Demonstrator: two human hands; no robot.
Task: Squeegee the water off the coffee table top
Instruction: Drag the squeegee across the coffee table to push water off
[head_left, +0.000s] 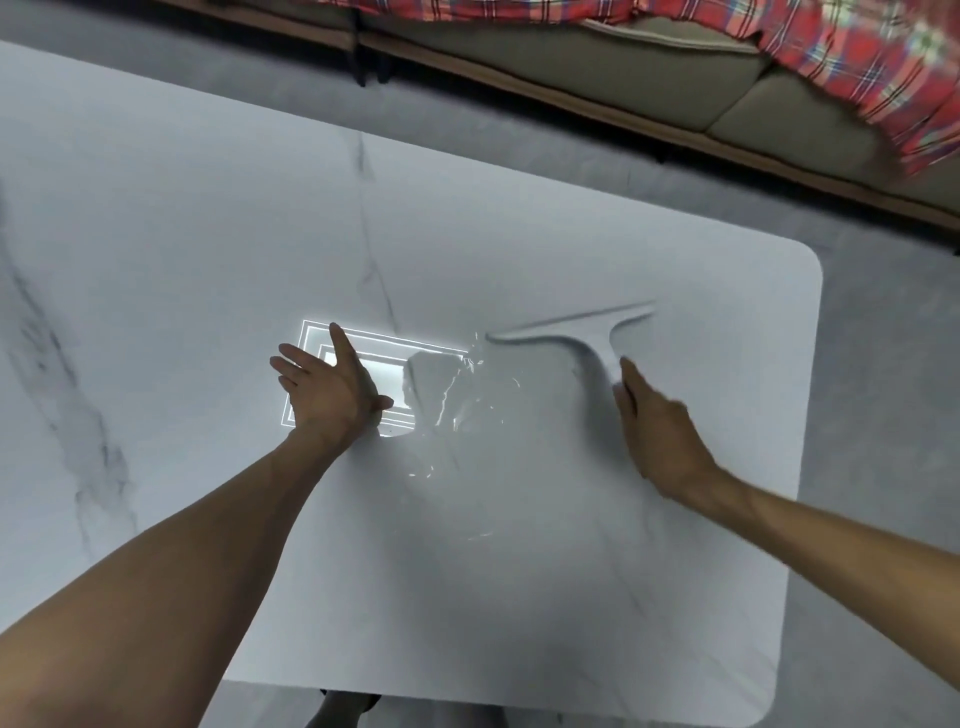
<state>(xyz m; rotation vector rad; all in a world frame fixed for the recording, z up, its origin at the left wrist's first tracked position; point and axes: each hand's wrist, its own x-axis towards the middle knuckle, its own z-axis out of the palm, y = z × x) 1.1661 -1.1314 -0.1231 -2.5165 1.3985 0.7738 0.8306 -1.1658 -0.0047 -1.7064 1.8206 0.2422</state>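
Squeegee (576, 330) was white, T-shaped, blurred; my right hand (657, 431) gripped its handle, left hand (330, 387) lay spread on wet table (519, 597).

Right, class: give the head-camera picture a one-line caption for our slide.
Right hand reaches the white squeegee beside a water puddle on the marble coffee table; left hand rests flat.

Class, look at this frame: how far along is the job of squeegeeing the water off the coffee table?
Done: nothing visibly cleared yet. In hand: the right hand touches the handle of the white squeegee, which lies on the coffee table top; the left hand rests flat, open. Left: the puddle between the hands remains, so seemingly all the wiping.
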